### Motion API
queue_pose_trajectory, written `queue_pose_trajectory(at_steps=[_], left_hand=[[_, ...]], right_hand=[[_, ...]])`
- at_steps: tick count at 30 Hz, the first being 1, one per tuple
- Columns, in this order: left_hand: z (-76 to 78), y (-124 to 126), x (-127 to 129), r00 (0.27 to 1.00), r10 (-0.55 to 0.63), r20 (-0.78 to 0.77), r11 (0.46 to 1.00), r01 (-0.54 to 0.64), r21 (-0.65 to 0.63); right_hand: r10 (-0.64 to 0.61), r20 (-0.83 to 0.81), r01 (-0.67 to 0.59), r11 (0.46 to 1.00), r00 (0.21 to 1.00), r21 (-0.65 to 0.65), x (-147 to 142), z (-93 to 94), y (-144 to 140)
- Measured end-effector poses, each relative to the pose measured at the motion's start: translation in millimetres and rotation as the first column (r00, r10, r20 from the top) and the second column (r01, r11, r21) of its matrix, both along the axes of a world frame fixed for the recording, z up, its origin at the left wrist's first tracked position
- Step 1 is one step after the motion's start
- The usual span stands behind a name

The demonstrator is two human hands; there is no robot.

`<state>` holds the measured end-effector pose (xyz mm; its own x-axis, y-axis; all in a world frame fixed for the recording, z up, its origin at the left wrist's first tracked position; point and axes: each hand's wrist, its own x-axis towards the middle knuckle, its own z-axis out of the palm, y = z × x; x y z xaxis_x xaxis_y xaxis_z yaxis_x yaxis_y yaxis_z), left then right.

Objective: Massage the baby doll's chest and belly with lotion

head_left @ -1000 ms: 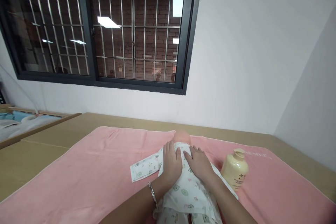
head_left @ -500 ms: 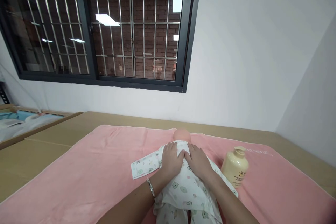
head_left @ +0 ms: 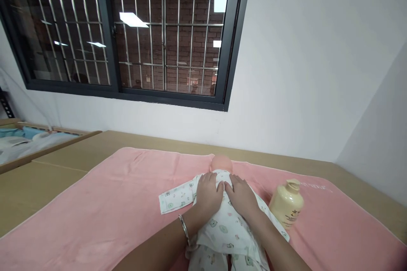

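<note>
A baby doll [head_left: 221, 163] in a white printed top [head_left: 222, 228] and matching trousers lies stretched out, its smooth bald head pointing away from me; no face shows. My left hand [head_left: 208, 194] rests flat on the upper left of the doll's torso, fingers toward the shoulder. On the upper right lies my right hand [head_left: 242, 197], also flat, with its thumb close beside the left thumb. Neither hand grasps anything. The doll's left-side sleeve [head_left: 177, 198] spreads outward, while my right forearm partly covers the other sleeve. A silver bangle [head_left: 183, 228] circles my left wrist.
Beneath the doll is a pink towel [head_left: 127, 203] on a tan tabletop [head_left: 60, 178]. A cream pump bottle [head_left: 288, 204] stands to the right, near the sleeve. A recessed bin [head_left: 76, 135] with white and blue items is at far left. Behind are a wall and a barred window [head_left: 171, 38].
The camera view has tilted slightly. My hands stay on the doll's upper torso; the thumbs, touching before, now show a slight gap. The doll and bottle keep their places.
</note>
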<state>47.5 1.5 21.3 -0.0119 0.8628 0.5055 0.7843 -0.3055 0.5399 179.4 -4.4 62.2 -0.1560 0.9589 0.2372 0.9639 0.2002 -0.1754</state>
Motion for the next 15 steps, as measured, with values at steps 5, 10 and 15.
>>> queue_pose_trajectory(at_steps=[5, 10, 15], left_hand=[[-0.7, -1, 0, 1.0, 0.016, 0.007, 1.0, -0.016, 0.002], [-1.8, 3, 0, 1.0, 0.007, 0.013, 1.0, -0.007, -0.005], [-0.2, -2, 0, 0.999, -0.032, -0.011, 0.999, 0.032, 0.033]], right_hand=[[-0.094, 0.066, 0.092, 0.995, 0.993, 0.03, -6, -1.5, -7], [-0.002, -0.031, 0.002, 1.0, 1.0, 0.005, 1, -5.6, 2], [-0.124, 0.053, 0.124, 0.992, 0.991, 0.02, -7, -2.2, -9]])
